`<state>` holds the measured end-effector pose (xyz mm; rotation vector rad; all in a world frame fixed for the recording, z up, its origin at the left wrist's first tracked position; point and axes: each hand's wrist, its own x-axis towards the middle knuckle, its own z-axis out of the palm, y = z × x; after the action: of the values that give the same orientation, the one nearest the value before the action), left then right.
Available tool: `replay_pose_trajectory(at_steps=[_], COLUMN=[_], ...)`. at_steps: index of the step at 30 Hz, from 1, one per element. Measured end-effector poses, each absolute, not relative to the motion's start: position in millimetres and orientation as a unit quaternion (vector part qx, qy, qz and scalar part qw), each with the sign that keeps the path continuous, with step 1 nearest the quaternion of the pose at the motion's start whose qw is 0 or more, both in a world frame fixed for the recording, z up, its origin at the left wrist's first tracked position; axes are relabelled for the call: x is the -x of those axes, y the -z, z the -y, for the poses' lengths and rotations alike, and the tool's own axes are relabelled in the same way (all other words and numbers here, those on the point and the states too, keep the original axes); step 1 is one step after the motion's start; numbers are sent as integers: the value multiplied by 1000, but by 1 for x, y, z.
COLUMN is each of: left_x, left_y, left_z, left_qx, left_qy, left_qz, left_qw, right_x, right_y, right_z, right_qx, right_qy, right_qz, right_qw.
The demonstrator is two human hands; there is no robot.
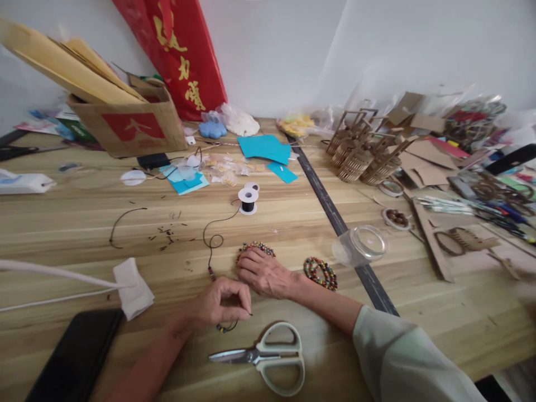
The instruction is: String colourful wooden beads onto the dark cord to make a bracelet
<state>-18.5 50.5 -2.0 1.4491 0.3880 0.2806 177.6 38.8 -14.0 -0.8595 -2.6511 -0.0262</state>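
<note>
My left hand (221, 301) is closed, with thumb and forefinger pinching the end of a thin black cord (252, 314). Colourful beads (221, 328) are strung on the cord below this hand, and more show above the wrist. The cord runs back to a white spool of black cord (248, 202). My right hand (262, 272) rests on a cluster of multicoloured beads (262, 245), its fingers together and bent down. Its fingertips are hidden, so what they hold cannot be seen. Right of it lies a coiled beaded bracelet (320, 273). Scissors with cream handles (278, 356) lie nearest me.
A black phone (77, 354) and a white stand base (133, 289) are on the left. Cut cord bits (167, 235) lie beyond. A clear plastic jar (362, 245) lies on the right. Behind stand a cardboard box (134, 125) and small wooden lanterns (360, 151).
</note>
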Motion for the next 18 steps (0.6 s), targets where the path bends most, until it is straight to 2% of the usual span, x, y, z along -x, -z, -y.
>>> replay_pose_trajectory(at_steps=[12, 18], left_x=[28, 24], left_y=[3, 5], left_z=[-60, -56], left_qx=[-625, -624], left_qy=[-201, -195], left_qz=[-237, -237], left_qw=[716, 719], right_x=[-185, -189], right_y=[19, 13], right_z=[-38, -35], right_qx=[306, 310], right_qy=[13, 2], right_qz=[928, 923], right_qw=[213, 226])
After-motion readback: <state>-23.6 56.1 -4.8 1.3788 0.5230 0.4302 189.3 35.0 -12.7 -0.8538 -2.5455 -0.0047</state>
